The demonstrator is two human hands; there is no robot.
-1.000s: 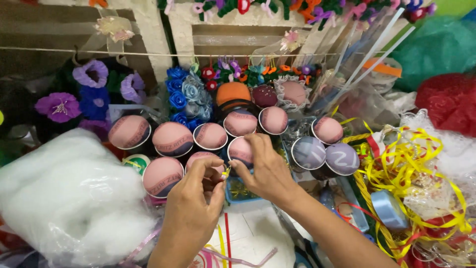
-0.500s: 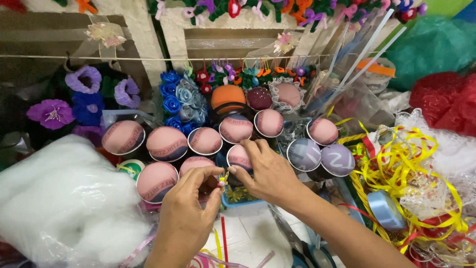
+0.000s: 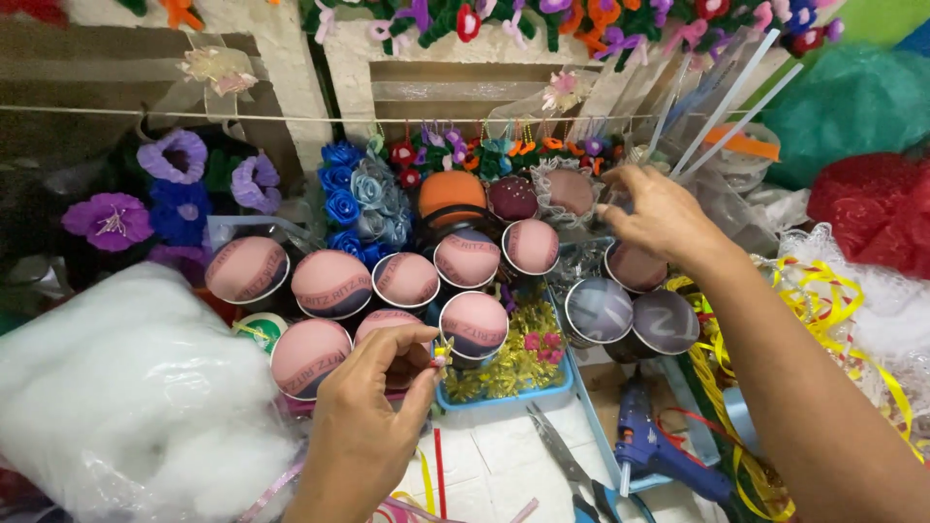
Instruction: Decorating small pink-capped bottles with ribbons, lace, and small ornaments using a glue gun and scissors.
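- Fingers of the left hand [image 3: 363, 436] are pinched together, thumb against forefinger, on a tiny flower [image 3: 443, 353] with yellow and pink parts.
- That flower sits at the fingertips, just above the blue tray [image 3: 504, 392] and in front of a pink-topped cup [image 3: 474, 324].
- Right hand [image 3: 659, 213] is raised to the upper right, fingers curled and drawn close near clear wrapping [image 3: 717, 184]; whether they grip anything cannot be told.
- Pink-topped cups stand in rows across the middle; two grey-topped cups [image 3: 630, 315] stand to the right, below the right wrist.
- Blue tray holds yellow-green sprigs and small pink blooms.
- Scissors [image 3: 572, 470] lie on the white surface below the tray, blades toward the tray.
- Blue glue gun [image 3: 644, 446] lies just right of the scissors, under the right forearm.
- White stuffing [image 3: 126, 397] fills the lower left, beside the left wrist.
- Purple flowers [image 3: 145, 194] and blue roses [image 3: 354, 199] sit behind the cups on the left.
- Yellow ribbon [image 3: 823, 300] lies tangled at the right edge, with red netting [image 3: 872, 208] and a green bag [image 3: 852, 102] behind it.
- Thin string [image 3: 242, 118] runs level across the back, with small flowers hung from it.
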